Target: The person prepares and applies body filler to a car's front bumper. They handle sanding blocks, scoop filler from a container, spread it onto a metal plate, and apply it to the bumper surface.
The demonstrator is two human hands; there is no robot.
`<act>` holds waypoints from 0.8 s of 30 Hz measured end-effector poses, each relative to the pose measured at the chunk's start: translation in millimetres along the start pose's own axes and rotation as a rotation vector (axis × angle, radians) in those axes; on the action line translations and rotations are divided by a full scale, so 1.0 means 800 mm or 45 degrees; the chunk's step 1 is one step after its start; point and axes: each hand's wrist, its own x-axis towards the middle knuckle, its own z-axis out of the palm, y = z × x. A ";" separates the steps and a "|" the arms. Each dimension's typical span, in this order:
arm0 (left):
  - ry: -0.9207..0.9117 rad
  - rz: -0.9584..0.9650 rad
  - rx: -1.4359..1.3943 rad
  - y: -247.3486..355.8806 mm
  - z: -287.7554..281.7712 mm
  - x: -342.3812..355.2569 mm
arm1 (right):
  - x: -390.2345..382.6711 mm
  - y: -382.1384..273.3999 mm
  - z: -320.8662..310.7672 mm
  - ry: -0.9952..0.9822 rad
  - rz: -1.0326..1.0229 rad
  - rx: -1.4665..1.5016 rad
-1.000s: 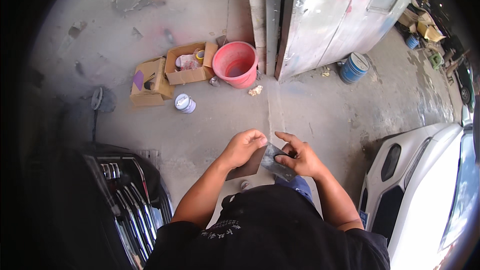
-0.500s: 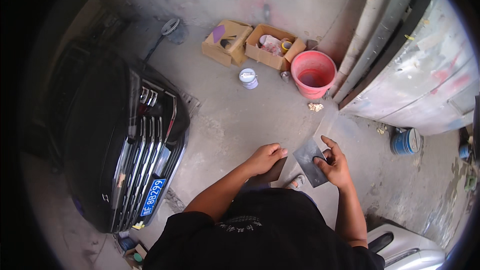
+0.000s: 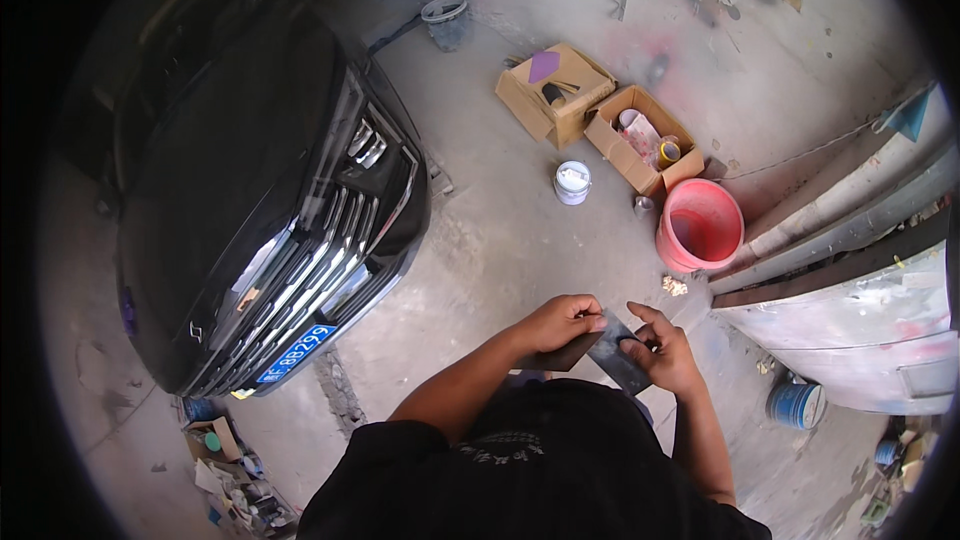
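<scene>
A head-worn fisheye looks steeply down — the fingers (image 3: pixel 651 318) near.

From where I stood, the clearest writing belonged to the black car (image 3: pixel 235 165): low on its nose, beneath the chrome grille (image 3: pixel 325 250), a blue number plate (image 3: pixel 297 353) carried one tilted row of white characters, letters and digits together. At the front edge of the car's bonnet sat a small bright emblem (image 3: pixel 196 332). Out in front of the car, the person's black shirt (image 3: pixel 560 500) bore small pale lettering (image 3: pixel 500 448) in a curved band with a larger line under it, too small and creased for me to make out fully.
</scene>
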 end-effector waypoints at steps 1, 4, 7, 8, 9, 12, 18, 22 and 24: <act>-0.005 0.011 0.017 0.001 -0.014 0.001 | 0.012 0.000 0.001 0.034 -0.025 0.038; 0.008 0.009 0.058 -0.002 -0.050 -0.002 | 0.051 0.013 -0.004 0.225 -0.037 0.236; 0.094 -0.077 -0.014 -0.027 -0.071 -0.005 | 0.088 0.016 -0.016 0.434 -0.114 0.404; 0.140 -0.119 -0.098 -0.033 -0.076 -0.005 | 0.098 0.016 -0.017 0.431 -0.086 0.355; 0.186 -0.161 -0.183 -0.036 -0.081 -0.003 | 0.108 0.013 -0.019 0.429 -0.058 0.305; 0.329 -0.174 -0.278 -0.023 -0.085 0.002 | 0.136 -0.006 0.007 0.356 0.038 0.351; 0.434 -0.215 -0.628 -0.001 -0.089 0.044 | 0.186 0.036 0.061 0.272 0.119 0.606; 0.536 -0.157 -0.425 -0.019 -0.108 0.086 | 0.238 0.050 0.037 0.240 0.179 0.759; 0.479 -0.180 -0.371 0.002 -0.123 0.106 | 0.272 0.062 0.009 0.283 0.178 0.916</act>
